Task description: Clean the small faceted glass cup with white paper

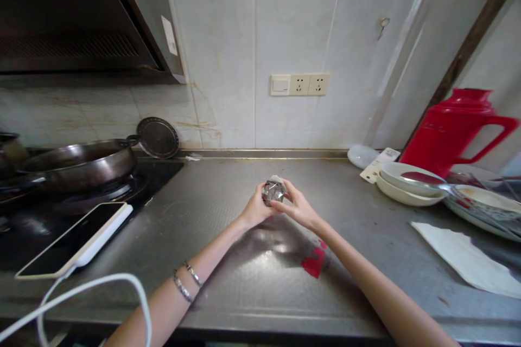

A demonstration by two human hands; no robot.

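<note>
Between both hands, over the middle of the metal counter, is a small shiny, crinkled-looking bundle [274, 192], dark and grey with bright glints and a whitish bit at its top. What it is exactly I cannot make out. My left hand [258, 207] is closed round its left side. Curved round the right side is my right hand [299, 207], its thumb across the front and its fingers at the back. A bright red patch [314, 263] shows on the counter beside my right forearm; its nature is unclear.
A phone [71, 241] with a white cable lies at the left, by a pan [81, 165] on the stove [157, 187]. To the right are stacked bowls [407, 188], a patterned plate [484, 211], a white paper sheet [468, 260] and a red thermos jug [451, 133].
</note>
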